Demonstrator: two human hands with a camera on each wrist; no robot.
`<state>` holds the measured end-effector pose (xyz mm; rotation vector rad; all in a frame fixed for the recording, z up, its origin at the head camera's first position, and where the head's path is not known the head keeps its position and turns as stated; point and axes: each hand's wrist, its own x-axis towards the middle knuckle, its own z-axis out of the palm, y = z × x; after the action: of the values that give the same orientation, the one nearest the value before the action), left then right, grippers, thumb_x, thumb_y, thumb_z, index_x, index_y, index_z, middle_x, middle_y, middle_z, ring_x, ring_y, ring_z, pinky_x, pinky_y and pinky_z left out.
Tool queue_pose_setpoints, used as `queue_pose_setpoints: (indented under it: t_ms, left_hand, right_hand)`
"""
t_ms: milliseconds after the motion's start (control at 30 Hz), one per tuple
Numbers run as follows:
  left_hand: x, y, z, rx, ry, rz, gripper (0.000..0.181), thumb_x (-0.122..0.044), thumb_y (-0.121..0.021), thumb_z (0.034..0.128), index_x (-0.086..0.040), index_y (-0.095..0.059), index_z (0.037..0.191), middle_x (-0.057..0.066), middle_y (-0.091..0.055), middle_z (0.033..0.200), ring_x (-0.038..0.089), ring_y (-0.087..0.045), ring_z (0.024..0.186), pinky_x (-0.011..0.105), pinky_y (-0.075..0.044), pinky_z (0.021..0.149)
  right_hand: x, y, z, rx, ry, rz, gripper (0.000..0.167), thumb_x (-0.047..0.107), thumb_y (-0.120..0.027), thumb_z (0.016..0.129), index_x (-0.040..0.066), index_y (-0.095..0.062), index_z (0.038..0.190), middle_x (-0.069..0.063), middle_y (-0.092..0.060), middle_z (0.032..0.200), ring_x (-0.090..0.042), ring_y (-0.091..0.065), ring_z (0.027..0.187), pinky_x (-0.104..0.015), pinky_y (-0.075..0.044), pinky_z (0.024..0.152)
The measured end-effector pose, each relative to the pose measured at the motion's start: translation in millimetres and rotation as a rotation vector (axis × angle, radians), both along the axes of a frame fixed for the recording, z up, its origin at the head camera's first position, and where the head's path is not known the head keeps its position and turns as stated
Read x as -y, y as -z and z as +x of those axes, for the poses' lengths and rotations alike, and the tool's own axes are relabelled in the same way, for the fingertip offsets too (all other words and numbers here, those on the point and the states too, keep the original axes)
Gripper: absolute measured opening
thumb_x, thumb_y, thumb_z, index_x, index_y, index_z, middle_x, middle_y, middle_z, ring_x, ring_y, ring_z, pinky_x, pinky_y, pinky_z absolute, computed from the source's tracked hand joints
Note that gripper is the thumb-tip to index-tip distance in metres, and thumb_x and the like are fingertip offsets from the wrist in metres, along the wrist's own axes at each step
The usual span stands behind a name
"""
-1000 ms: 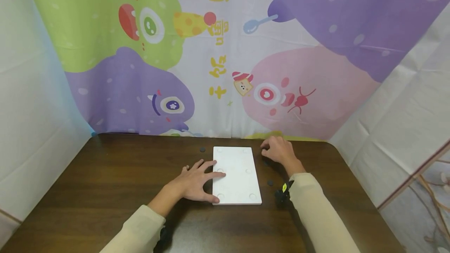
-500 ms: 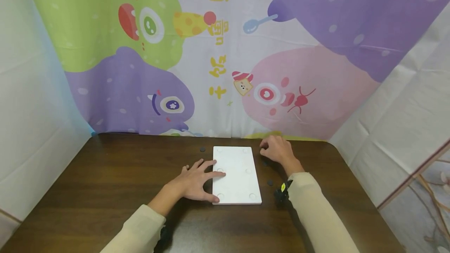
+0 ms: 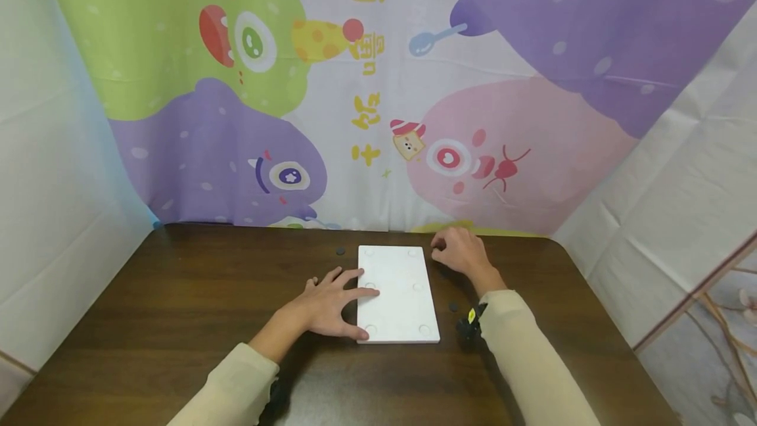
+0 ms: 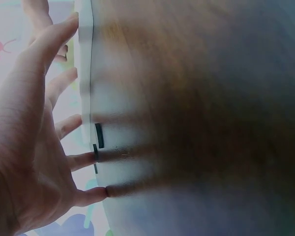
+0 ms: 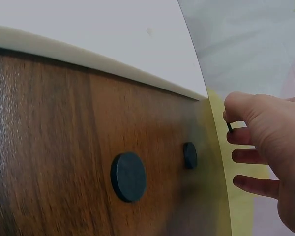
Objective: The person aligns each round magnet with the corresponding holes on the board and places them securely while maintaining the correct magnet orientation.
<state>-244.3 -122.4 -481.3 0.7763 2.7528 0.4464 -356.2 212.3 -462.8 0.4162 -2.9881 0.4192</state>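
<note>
A white board (image 3: pixel 397 307) with shallow round recesses lies on the brown table. Spread fingers of my left hand (image 3: pixel 324 304) rest on the board's left edge, the thumb at its near left corner. To the right of the far right corner, my right hand (image 3: pixel 463 252) pinches a small black disc (image 5: pixel 229 126) between thumb and finger, seen in the right wrist view. Beneath that hand, two black discs lie on the table, a nearer one (image 5: pixel 129 177) and a farther one (image 5: pixel 190 155). Another black disc (image 3: pixel 340 251) lies left of the board.
A cartoon-printed curtain (image 3: pixel 378 202) hangs along the table's far edge, with pale cloth (image 3: pixel 662 183) at the right side. Black straps are at both wrists. In the left wrist view, dark discs (image 4: pixel 99 135) show edge-on near the left fingers.
My right hand has shifted slightly left, toward the board's far right corner. My left hand has stayed in place on the board.
</note>
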Motion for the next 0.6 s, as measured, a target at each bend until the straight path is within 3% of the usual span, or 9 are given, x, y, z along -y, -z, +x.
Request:
queue_pose_setpoints:
  t_ms: [600]
  left_hand:
    - [-1.0, -1.8, 0.6, 0.005, -0.005, 0.001, 0.090, -0.074, -0.083, 0.0896, -0.041, -0.052, 0.167, 0.005, -0.029, 0.187, 0.054, -0.027, 0.172, 0.094, -0.028, 0.122]
  right_hand:
    - [26.6, 5.1, -0.3, 0.003, -0.018, -0.031, 0.015, 0.024, -0.080, 0.099, 0.021, -0.089, 0.110, -0.002, -0.085, 0.113, -0.026, -0.077, 0.106, -0.056, -0.064, 0.092]
